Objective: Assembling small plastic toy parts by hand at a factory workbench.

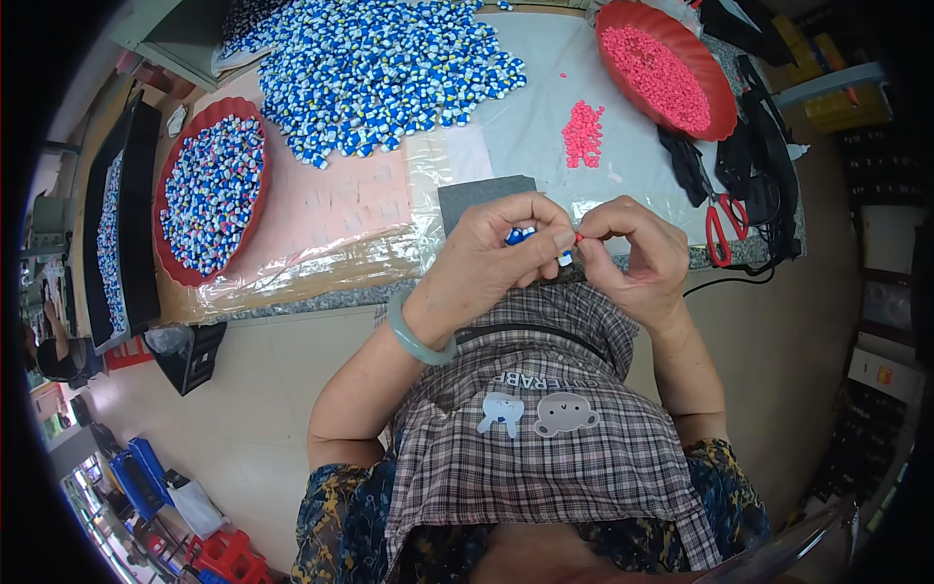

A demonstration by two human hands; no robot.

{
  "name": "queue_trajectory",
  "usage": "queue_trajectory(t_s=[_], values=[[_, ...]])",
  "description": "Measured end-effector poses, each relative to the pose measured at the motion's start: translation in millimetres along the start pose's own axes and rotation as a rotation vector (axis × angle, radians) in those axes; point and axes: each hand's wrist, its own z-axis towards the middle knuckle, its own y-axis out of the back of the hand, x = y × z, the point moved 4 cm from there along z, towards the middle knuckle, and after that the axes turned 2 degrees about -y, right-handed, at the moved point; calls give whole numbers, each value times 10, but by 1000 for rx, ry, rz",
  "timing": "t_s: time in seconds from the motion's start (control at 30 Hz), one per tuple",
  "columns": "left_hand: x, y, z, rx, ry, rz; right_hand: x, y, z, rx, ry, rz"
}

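Note:
My left hand is closed around a few small blue-and-white pieces, one of which pokes out below the thumb. Close beside it, my right hand pinches a tiny pink piece between thumb and forefinger. The two sets of fingertips almost meet over the table's near edge, by a dark grey mat. Beyond the hands lies a small group of loose pink pieces. A large heap of blue-and-white pieces spreads across the far side of the table.
A red scalloped bowl of mixed blue, white and pink pieces stands at left, beside a black tray. Another red bowl, holding pink pieces, is at the far right. Red-handled scissors and black cables lie near the right edge.

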Motion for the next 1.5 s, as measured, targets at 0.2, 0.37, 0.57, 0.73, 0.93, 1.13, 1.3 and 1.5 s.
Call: queue_trajectory(t_s=[0.2, 0.37, 0.57, 0.73, 0.93, 1.13, 1.3, 1.5], values=[[7, 128, -96, -61, -42, -83, -146, 48, -21, 253, -261, 97], [-11, 244, -182, -83, -21, -129, -179, -22, -89, 396, -185, -110], [22, 284, -225, -123, -22, -76, -151, -83, -68, 408, -79, -226], [33, 304, -242, -110, -44, -75, -127, -110, -63, 435, -10, -295], [52, 300, -263, -116, -48, -49, -56, -120, -35, 482, 20, -387], [40, 237, -242, -111, -69, -9, -87, -30, -45, 368, -137, -188], [107, 140, -209, -177, -109, 48, -94, -33, -97, 182, -410, 164], [130, 78, -195, -218, -38, 23, 34, -108, -85, 26, -298, 59]])
